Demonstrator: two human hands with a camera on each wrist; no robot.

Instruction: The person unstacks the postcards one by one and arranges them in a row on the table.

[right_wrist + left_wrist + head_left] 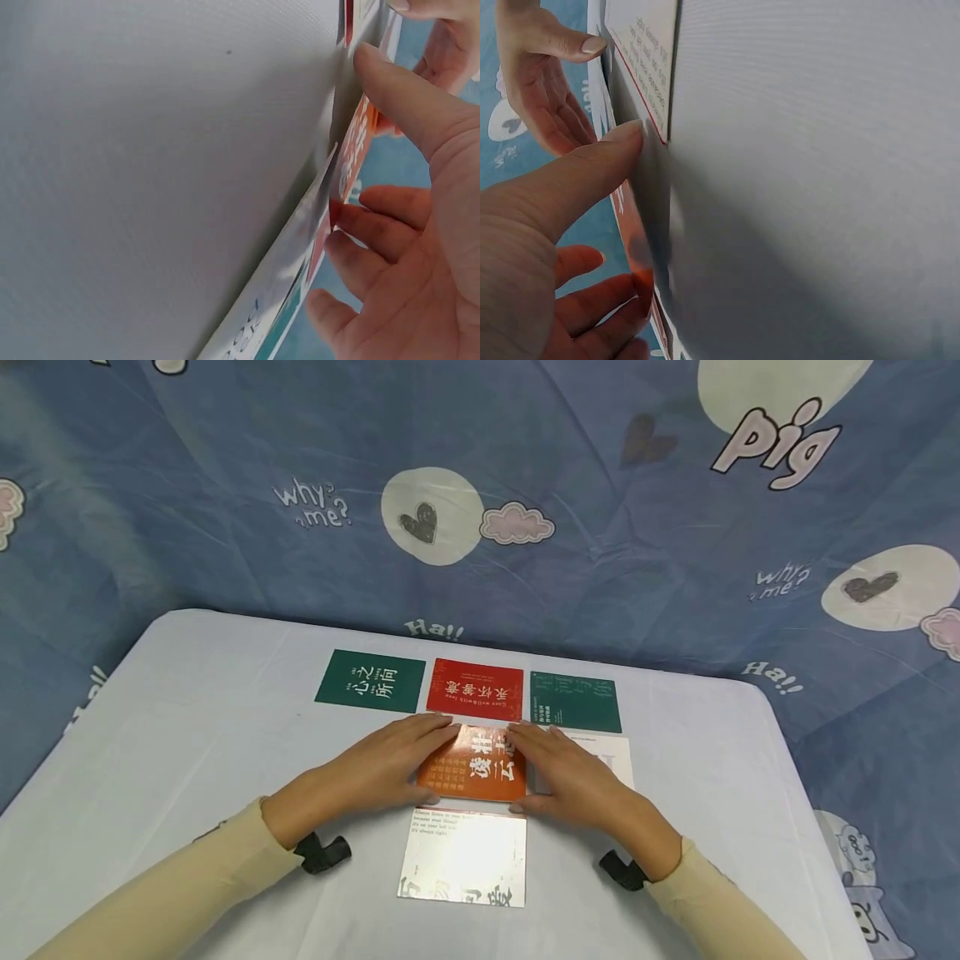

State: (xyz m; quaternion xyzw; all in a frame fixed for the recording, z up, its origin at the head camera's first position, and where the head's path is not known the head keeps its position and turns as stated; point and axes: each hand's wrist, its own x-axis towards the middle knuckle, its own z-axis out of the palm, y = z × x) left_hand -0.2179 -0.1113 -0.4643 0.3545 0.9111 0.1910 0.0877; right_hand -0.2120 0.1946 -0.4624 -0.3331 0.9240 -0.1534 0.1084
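Note:
An orange card (472, 768) with white lettering lies between my two hands. My left hand (386, 764) holds its left side, fingers at the far corner and thumb at the near corner. Opposite, my right hand (570, 772) holds the right side in the same way and partly covers a white card (618, 752). In both wrist views the orange card (634, 232) (351, 161) shows as a thin slanted strip by the fingers. Just nearer than the hands is a glossy pale card (462, 856) with dark lettering.
Along the far side lie a green card (371, 682), a red card (476, 687) and another green card (576, 702) in a row. All rest on a white-covered table (247, 710). Behind the table hangs a blue printed cloth (525, 577).

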